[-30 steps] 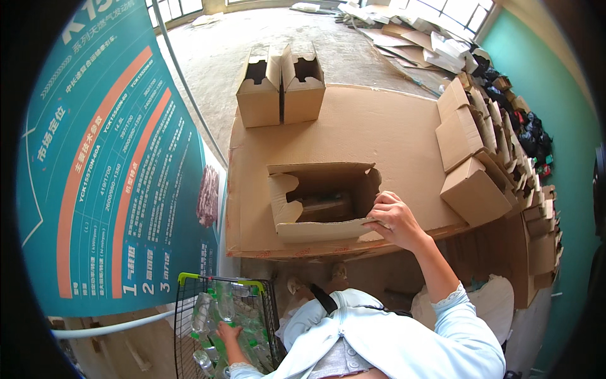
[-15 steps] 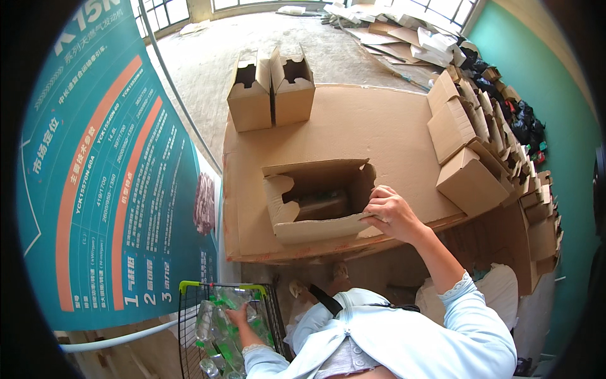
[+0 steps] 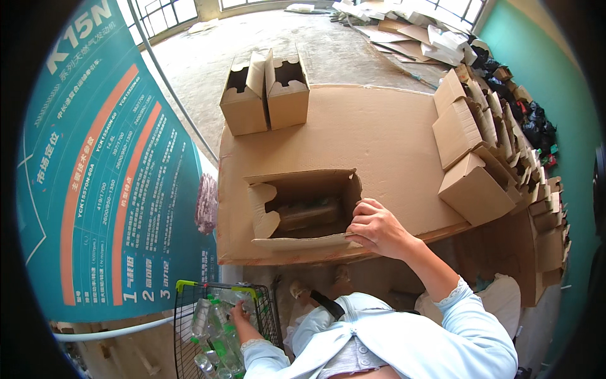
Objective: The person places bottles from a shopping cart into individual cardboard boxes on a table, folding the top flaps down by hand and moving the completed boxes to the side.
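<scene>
An open cardboard box [image 3: 303,242] stands at the near edge of the cardboard-covered table, its flaps raised. My right hand [image 3: 379,228] is closed on the box's near right corner, thumb and fingers pinching the flap. Dim, see-through shapes lie at the bottom of the box; I cannot make them out clearly. Low on the left, my left hand [image 3: 240,314] reaches into a black wire basket [image 3: 178,319] with green corner pieces. It touches clear plastic bottles [image 3: 222,344] with green caps or parts. Its fingers are partly lost among the bottles, so its grip does not show.
Two open cardboard boxes [image 3: 287,104] stand side by side at the table's far left. Several more boxes [image 3: 476,183] are stacked along the right side. A tall teal banner [image 3: 126,189] rises on the left. Flattened cardboard [image 3: 410,38] and black bags [image 3: 536,126] lie farther back.
The view has shifted slightly. The gripped box now sits a little nearer, its mouth showing wider. My right hand keeps its hold; my left hand's fingers look less spread among the bottles.
</scene>
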`<control>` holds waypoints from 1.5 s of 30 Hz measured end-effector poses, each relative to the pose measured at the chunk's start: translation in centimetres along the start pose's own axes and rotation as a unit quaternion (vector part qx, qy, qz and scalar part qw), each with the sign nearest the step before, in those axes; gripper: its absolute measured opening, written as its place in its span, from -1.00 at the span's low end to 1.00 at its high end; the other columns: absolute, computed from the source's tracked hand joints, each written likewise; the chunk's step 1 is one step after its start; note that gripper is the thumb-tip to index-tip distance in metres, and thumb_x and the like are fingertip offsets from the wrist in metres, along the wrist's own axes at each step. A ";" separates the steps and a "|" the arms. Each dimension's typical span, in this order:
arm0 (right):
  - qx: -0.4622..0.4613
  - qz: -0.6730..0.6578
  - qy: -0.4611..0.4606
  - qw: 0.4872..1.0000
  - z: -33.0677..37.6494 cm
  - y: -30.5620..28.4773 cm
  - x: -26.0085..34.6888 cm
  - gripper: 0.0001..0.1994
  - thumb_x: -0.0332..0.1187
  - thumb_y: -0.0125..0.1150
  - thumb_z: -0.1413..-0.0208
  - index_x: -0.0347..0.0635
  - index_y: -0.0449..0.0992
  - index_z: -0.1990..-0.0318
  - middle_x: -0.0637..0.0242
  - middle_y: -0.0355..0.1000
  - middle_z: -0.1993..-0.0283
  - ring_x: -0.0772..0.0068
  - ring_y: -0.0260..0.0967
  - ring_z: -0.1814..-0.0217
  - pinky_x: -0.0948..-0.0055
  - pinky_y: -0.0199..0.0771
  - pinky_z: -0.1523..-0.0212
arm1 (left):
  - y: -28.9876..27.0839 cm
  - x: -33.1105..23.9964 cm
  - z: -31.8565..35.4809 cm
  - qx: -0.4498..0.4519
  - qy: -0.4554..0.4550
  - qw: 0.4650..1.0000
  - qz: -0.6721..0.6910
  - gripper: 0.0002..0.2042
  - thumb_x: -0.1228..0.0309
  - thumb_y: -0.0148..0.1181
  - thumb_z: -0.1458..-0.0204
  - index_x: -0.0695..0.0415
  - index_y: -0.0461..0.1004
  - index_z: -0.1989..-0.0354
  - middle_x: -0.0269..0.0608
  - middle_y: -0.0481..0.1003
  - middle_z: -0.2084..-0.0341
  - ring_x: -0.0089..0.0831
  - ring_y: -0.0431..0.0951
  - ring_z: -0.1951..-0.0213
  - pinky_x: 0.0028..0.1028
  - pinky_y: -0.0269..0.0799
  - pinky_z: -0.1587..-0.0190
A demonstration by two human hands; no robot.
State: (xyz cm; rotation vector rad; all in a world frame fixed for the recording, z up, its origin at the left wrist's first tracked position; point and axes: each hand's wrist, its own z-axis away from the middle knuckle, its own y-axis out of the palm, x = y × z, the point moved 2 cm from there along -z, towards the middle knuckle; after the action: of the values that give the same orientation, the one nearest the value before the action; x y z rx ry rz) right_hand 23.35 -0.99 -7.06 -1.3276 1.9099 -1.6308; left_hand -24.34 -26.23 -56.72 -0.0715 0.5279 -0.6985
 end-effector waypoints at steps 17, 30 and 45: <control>0.017 0.016 0.030 0.999 0.2 -0.7 0.2 -0.89 -0.34 0.37 0.02 -0.15 0.58 0.40 0.39 0.48 0.42 0.29 0.38 0.12 0.20 0.38 -0.14 | -2.9 -1.2 9.9 -0.013 0.087 0.966 0.244 -0.59 0.29 0.28 0.07 0.17 0.36 0.05 -0.03 0.47 0.14 -0.12 0.54 0.15 -0.17 0.61 0.27; -0.011 -0.006 -0.029 0.999 0.7 0.3 -0.5 -0.90 -0.36 0.35 0.03 -0.13 0.55 0.42 0.36 0.47 0.39 0.29 0.38 0.08 0.15 0.28 -0.26 | 8.9 -29.4 48.6 0.454 0.652 0.573 0.204 -0.19 -0.02 0.21 -0.03 0.24 0.09 -0.35 0.13 0.24 -0.25 -0.04 0.29 -0.25 -0.01 0.15 -0.35; -0.136 -0.031 0.041 0.989 3.1 0.5 -0.9 -0.86 -0.32 0.39 0.08 -0.11 0.54 0.49 0.33 0.39 0.30 0.23 0.33 0.00 0.12 0.32 -0.17 | 34.7 -21.2 50.2 0.347 0.411 0.173 -0.825 -0.17 0.21 0.46 0.28 0.26 0.29 -0.25 0.18 0.52 0.07 -0.09 0.53 0.01 -0.30 0.44 -0.04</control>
State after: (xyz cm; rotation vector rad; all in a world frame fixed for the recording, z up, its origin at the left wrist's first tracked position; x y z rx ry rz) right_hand 25.88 -2.21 -8.80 -1.4525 2.2258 -1.5166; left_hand 7.09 8.30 -12.06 0.8655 0.9878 -3.3253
